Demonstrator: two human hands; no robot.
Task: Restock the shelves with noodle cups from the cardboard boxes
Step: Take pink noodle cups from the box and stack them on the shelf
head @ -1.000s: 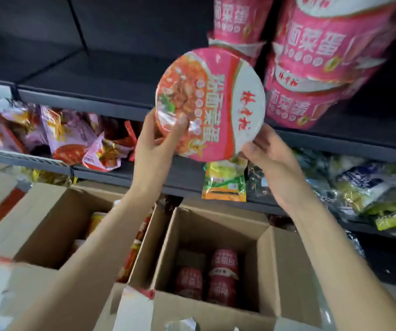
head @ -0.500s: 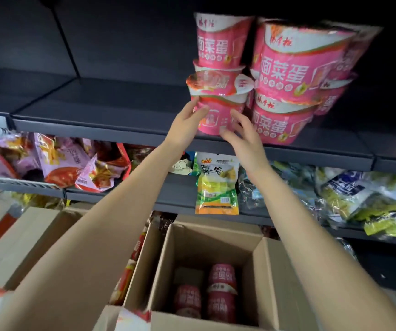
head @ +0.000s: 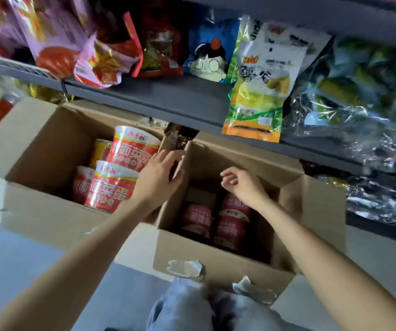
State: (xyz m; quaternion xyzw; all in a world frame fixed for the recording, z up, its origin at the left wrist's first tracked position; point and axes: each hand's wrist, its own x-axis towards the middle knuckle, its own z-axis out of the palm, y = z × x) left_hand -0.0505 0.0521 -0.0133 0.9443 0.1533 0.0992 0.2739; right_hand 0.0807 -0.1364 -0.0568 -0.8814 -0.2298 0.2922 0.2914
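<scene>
Two open cardboard boxes stand on the floor below the shelves. The left box holds several red noodle cups, stacked. In the right box, several pink noodle cups sit deep in shadow. My left hand hovers over the flap between the two boxes, fingers spread, holding nothing. Above the right box's opening hangs my right hand, fingers loosely curled and empty. The upper shelf with the placed cups is out of view.
A grey shelf overhangs the boxes and carries snack bags: purple and red ones at left, a yellow-green bag hanging over its edge, clear bags of green packs at right. My knees are at the bottom.
Both hands let go of the pink cup on the upper shelf and came down over the boxes. The view has tilted down from the upper shelf to the boxes.
</scene>
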